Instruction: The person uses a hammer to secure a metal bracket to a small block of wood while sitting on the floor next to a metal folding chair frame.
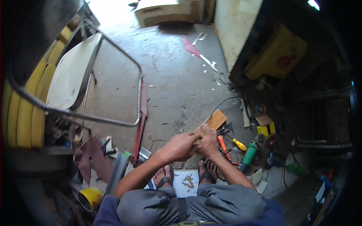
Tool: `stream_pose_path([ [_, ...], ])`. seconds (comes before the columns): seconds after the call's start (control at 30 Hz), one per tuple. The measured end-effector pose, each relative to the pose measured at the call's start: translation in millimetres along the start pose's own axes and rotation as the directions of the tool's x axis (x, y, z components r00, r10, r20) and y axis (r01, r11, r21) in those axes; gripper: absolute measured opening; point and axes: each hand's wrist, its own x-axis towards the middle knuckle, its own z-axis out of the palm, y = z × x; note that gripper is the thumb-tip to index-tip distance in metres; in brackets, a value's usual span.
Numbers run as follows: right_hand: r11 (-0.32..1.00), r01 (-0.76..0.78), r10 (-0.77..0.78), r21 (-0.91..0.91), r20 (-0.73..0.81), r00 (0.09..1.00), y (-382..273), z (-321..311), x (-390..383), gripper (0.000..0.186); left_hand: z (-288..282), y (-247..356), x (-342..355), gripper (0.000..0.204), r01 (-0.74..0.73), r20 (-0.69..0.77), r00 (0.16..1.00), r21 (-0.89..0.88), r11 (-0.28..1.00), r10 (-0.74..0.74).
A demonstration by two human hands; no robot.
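Observation:
My left hand (181, 145) and my right hand (206, 141) meet above my feet, both with fingers closed; what is between them is mostly hidden and I cannot make it out. An orange-brown board (216, 118) is just beyond my fingers, with a thin dark cable curving past it. Right of my hands are an orange-handled tool (222, 144), a yellow-handled screwdriver (239, 145) and a green angle grinder (249, 155) on the floor.
At left stand a metal-framed chair (69, 69) and yellow padded pieces (26, 105), with maroon offcuts (92, 158) and a yellow tin (90, 197) below. Scraps (192, 47) lie ahead on the concrete floor (169, 83); a cream panel (235, 30) and yellow container (273, 52) stand right.

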Motion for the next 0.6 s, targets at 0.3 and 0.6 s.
stream_pose_path([
  [0.3,0.945,0.105,-0.037,-0.309,0.219,0.975,43.6,38.1,-14.7,0.043,27.7,-51.9,-20.0,0.044,0.122,0.068,0.990,0.072,0.990,-0.127],
  [0.6,0.801,-0.385,0.449,-0.459,0.034,0.893,156.4,-29.4,-13.6,0.035,95.1,-239.6,-76.2,0.024,0.797,-0.818,0.288,-0.083,0.598,-0.498],
])
